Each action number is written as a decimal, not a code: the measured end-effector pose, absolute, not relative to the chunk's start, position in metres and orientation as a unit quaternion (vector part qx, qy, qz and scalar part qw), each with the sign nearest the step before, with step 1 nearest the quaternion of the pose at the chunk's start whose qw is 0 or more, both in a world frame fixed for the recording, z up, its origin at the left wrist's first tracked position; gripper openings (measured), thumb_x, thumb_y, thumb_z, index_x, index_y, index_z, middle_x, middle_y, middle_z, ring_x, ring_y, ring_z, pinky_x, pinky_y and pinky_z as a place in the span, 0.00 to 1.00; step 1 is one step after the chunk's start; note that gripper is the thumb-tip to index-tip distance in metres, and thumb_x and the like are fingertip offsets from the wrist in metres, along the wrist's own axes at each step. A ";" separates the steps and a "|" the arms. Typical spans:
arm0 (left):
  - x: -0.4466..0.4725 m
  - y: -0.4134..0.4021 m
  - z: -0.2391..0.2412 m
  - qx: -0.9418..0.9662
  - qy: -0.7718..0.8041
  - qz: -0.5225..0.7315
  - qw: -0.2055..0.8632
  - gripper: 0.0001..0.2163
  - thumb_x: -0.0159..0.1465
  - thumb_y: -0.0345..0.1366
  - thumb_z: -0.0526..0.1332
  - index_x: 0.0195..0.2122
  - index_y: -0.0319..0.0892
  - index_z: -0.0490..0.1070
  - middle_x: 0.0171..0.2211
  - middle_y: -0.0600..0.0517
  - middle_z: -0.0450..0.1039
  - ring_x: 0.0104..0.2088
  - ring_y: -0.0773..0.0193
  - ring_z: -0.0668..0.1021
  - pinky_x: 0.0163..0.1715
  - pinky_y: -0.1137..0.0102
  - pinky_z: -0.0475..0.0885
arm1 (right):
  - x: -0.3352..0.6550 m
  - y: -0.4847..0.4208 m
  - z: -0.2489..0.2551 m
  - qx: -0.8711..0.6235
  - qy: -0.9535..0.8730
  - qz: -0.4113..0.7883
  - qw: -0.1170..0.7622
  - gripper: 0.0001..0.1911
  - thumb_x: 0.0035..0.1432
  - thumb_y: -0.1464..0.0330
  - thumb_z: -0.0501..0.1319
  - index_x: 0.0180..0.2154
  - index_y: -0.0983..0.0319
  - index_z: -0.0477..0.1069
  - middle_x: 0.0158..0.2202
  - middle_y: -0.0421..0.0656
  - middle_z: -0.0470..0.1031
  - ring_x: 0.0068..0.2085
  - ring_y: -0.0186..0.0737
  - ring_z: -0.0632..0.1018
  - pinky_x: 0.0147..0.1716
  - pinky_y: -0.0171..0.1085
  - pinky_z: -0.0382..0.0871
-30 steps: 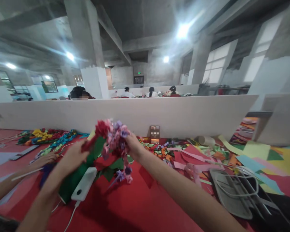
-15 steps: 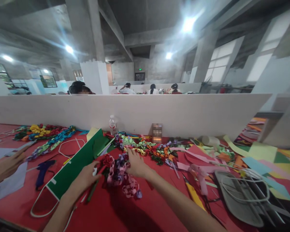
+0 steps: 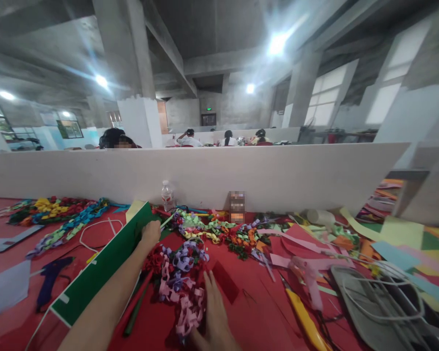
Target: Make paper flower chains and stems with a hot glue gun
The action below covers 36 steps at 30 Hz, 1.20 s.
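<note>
A paper chain of pink and purple links (image 3: 183,273) lies heaped on the red tabletop. My right hand (image 3: 215,312) rests along its right side, fingers stretched out, touching or very near the pink links. Farther forward, my left hand (image 3: 150,235) is curled at the far end of a long green board (image 3: 106,268). Its fingertips are hidden, and I cannot see what they hold. Red paper flowers (image 3: 152,261) lie between my left forearm and the chain. Right of the chain is a dark red paper strip (image 3: 225,282).
Other paper chains (image 3: 205,226) line the foot of a white partition (image 3: 205,170). A blue glue gun (image 3: 51,280) lies left; a pink glue gun (image 3: 309,282), yellow-handled cutter (image 3: 305,319) and grey tray (image 3: 366,312) lie right. A bottle (image 3: 167,196) stands at the back.
My left hand has reached forward to the board's far end. My right hand has drawn back from the chain's top to its lower right side. Another person's hand at the left has gone from view.
</note>
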<state>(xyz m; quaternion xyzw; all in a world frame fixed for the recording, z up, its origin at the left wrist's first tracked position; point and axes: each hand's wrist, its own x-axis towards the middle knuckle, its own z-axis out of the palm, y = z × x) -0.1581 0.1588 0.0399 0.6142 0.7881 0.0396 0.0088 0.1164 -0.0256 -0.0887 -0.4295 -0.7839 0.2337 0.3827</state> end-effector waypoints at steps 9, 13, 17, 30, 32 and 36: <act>-0.175 0.146 0.107 0.649 0.751 0.097 -0.081 0.14 0.73 0.37 0.49 0.51 0.39 0.70 0.46 0.41 0.78 0.48 0.55 0.80 0.44 0.66 0.72 | 0.002 0.018 -0.044 -0.476 -0.710 0.333 0.399 0.54 0.51 0.71 0.61 0.73 0.65 0.35 0.75 0.54 0.33 0.73 0.60 0.38 0.70 0.58 0.41; -0.180 0.124 0.154 0.656 0.734 0.128 -0.121 0.18 0.73 0.44 0.47 0.51 0.42 0.72 0.43 0.42 0.80 0.45 0.52 0.81 0.39 0.67 0.71 | 0.000 0.013 -0.032 -0.501 -0.690 0.369 0.371 0.55 0.50 0.72 0.62 0.73 0.62 0.35 0.75 0.53 0.29 0.73 0.60 0.38 0.68 0.62 0.42; -0.174 0.099 0.205 0.665 0.705 0.183 -0.167 0.20 0.71 0.46 0.48 0.52 0.42 0.73 0.43 0.42 0.80 0.41 0.53 0.81 0.37 0.68 0.69 | 0.060 0.006 -0.015 -0.452 -0.719 0.348 0.397 0.50 0.55 0.68 0.62 0.72 0.61 0.39 0.75 0.53 0.34 0.73 0.58 0.41 0.68 0.61 0.45; -0.093 0.058 0.344 0.682 0.533 0.462 -0.195 0.18 0.66 0.47 0.58 0.45 0.38 0.78 0.32 0.49 0.79 0.28 0.67 0.72 0.31 0.70 0.63 | 0.193 0.152 0.133 -0.486 -0.723 0.134 0.471 0.35 0.48 0.65 0.68 0.57 0.64 0.65 0.49 0.51 0.75 0.49 0.51 0.75 0.50 0.47 0.68; -0.096 0.066 0.355 0.671 0.533 0.485 -0.177 0.18 0.67 0.48 0.58 0.45 0.39 0.78 0.31 0.50 0.78 0.28 0.67 0.73 0.31 0.69 0.64 | 0.204 0.168 0.139 -0.479 -0.733 0.160 0.457 0.19 0.48 0.67 0.67 0.45 0.63 0.73 0.33 0.41 0.77 0.35 0.41 0.76 0.39 0.38 0.69; -0.113 0.077 0.364 0.642 0.534 0.534 -0.131 0.17 0.65 0.47 0.58 0.44 0.40 0.76 0.30 0.51 0.76 0.26 0.69 0.74 0.28 0.69 0.66 | 0.227 0.184 0.162 -0.467 -0.723 0.210 0.463 0.08 0.51 0.65 0.66 0.28 0.63 0.72 0.21 0.34 0.67 0.24 0.31 0.67 0.28 0.32 0.61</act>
